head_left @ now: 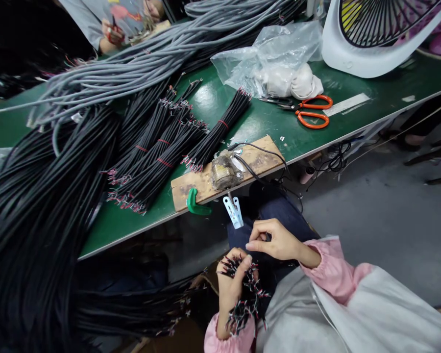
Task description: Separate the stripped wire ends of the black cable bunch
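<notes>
My left hand (231, 282) is wrapped round a bundle of short black cables (248, 299), whose stripped ends show red and white wires. Just above it, my right hand (274, 239) is closed with thumb and fingertips together; anything between them is too small to make out. Both hands are over my lap, below the table edge. Beyond them, a light blue clothes peg (233, 212) hangs from the shaft of a small motor (223, 171). The motor sits on a wooden board (266, 149) at the table edge, beside a green hook-shaped piece (196, 203).
Tied black cable bundles (158, 152) and long grey cables (132, 59) cover the left of the green table (382, 81). Orange-handled scissors (312, 112), a plastic bag (272, 49) and a white fan (353, 61) lie right. Another person's hand (112, 37) holds a tool opposite.
</notes>
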A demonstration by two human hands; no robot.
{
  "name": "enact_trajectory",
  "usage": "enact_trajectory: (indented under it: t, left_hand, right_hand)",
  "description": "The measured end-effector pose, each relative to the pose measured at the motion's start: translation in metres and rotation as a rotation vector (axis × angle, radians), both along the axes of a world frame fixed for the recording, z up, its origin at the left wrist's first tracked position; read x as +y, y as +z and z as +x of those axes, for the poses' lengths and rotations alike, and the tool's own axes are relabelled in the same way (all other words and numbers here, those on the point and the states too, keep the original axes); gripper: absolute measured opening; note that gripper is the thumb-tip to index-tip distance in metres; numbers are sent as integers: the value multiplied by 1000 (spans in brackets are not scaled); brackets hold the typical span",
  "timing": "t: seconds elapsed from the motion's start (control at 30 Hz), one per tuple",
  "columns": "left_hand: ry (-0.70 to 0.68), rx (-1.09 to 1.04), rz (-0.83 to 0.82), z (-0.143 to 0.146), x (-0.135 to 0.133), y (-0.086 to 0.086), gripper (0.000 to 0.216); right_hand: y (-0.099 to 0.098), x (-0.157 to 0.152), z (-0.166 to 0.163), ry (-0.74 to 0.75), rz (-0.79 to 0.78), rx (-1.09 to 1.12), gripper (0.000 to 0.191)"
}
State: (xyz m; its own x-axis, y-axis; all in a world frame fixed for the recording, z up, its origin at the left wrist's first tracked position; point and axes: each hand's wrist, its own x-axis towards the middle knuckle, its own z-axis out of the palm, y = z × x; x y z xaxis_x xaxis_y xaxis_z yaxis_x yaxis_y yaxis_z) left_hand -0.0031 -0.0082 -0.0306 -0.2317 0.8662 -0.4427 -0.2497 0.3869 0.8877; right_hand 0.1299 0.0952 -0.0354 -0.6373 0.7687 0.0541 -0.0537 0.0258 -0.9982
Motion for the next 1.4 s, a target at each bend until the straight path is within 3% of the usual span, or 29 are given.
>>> enact_trajectory:
  t: [0.23, 0.53, 0.77, 1.07, 1.4]
  left_hand:
    - [9, 197, 74, 9, 9, 1, 20]
    - [89, 174, 36, 4, 2, -12, 23]
    - [177, 226, 31, 15, 2, -1, 27]
    - [48, 207, 4, 3, 6, 3, 35]
    - [38, 236, 33, 1, 7, 3, 36]
  right_hand:
    - [0, -2, 0, 139, 37, 92, 14]
    - [-8, -3, -4, 25, 65, 41, 17]
    - [-8, -4, -5, -10, 77, 41, 23]
    - [-6, -5, -6, 2, 6, 92, 26]
    - [-5, -6, -4, 9, 59, 54, 20]
